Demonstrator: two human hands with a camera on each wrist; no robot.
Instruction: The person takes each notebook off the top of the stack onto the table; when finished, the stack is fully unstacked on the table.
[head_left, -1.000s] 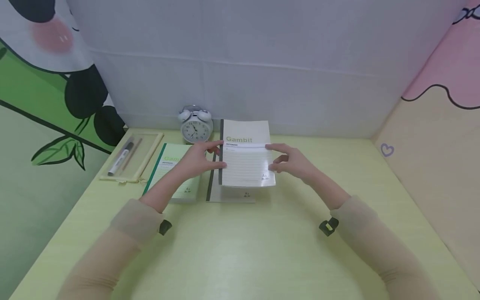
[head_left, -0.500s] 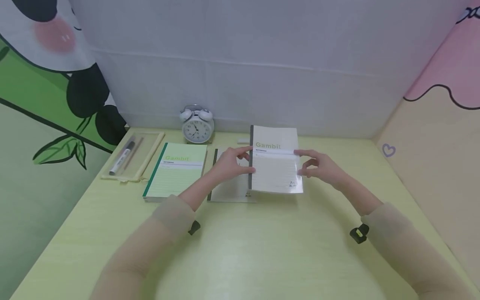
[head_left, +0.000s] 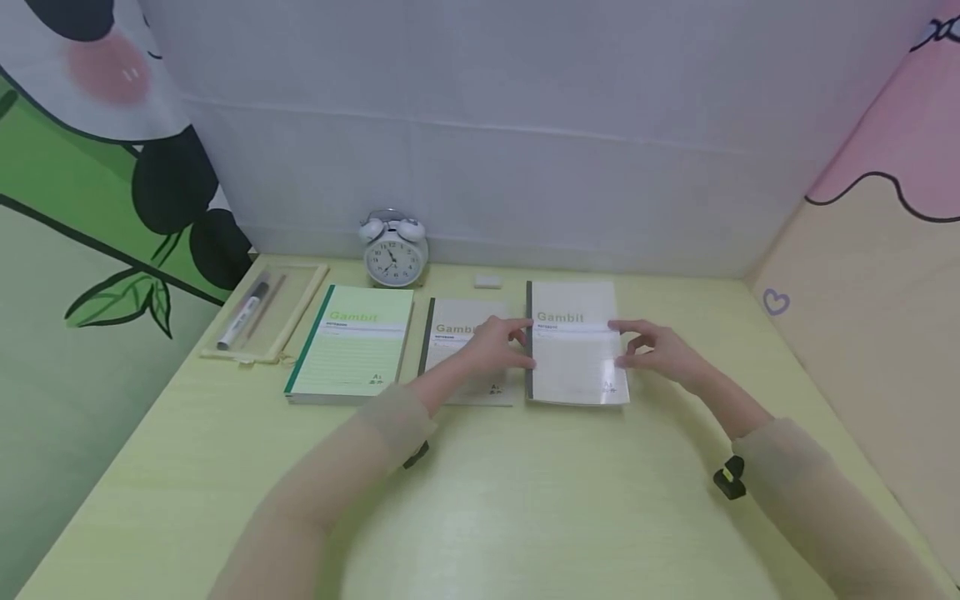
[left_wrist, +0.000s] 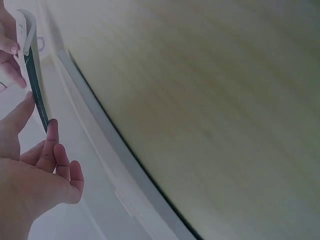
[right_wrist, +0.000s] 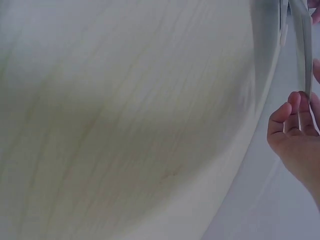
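Both hands hold a grey-white Gambit notebook with a dark spine, right of centre in the head view. My left hand pinches its spine edge, thumb nearer me than the fingers. My right hand pinches the opposite edge. In the left wrist view the notebook is seen edge-on, its cover curving slightly; the right wrist view also shows the notebook in the fingers. Whether it touches the table cannot be told. Beneath my left hand lies a second grey notebook, partly covered by that hand.
A green-spined notebook lies further left on the table. Beyond it are a mesh pouch with a marker, and a white alarm clock. A small white eraser-like block lies near the back wall.
Both hands have carried the held notebook rightward, then lowered it toward the table. The second grey notebook and the small white block have come into view.
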